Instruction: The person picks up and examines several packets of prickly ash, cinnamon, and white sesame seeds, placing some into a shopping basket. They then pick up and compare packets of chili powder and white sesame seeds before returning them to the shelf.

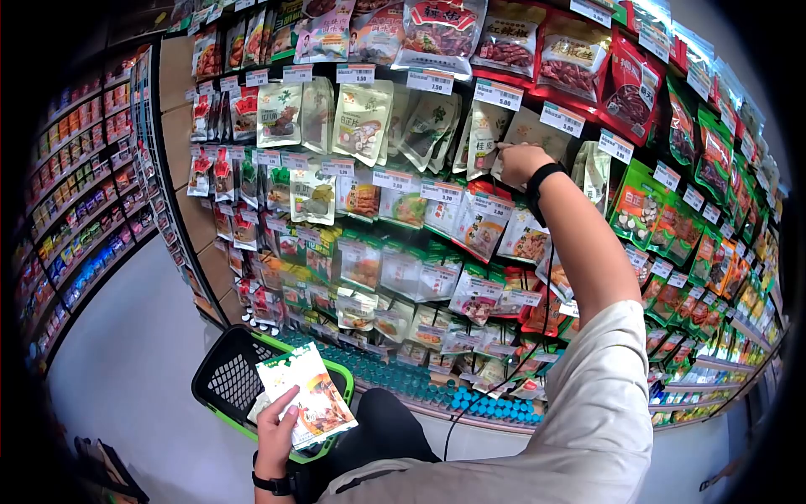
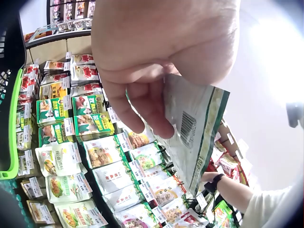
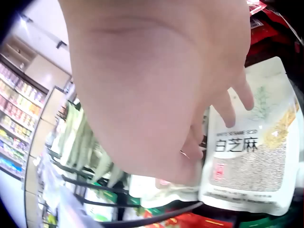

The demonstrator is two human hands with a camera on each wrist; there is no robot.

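Observation:
Low in the head view, my left hand grips a white and green packet showing a food picture, with its thumb and a finger on the front. The left wrist view shows the fingers of my left hand curled at the packet's barcoded side. My right hand reaches to the rack beside a pale packet. In the right wrist view, two fingers of my right hand lie over a white sesame packet; whether thumb and forefinger pinch the neighbouring packet is unclear.
A black and green basket stands on the floor below the rack, left of a bent leg. Price tags jut out above the hanging packets. A dark cable hangs before the lower rows. Another stocked shelf is at the far left.

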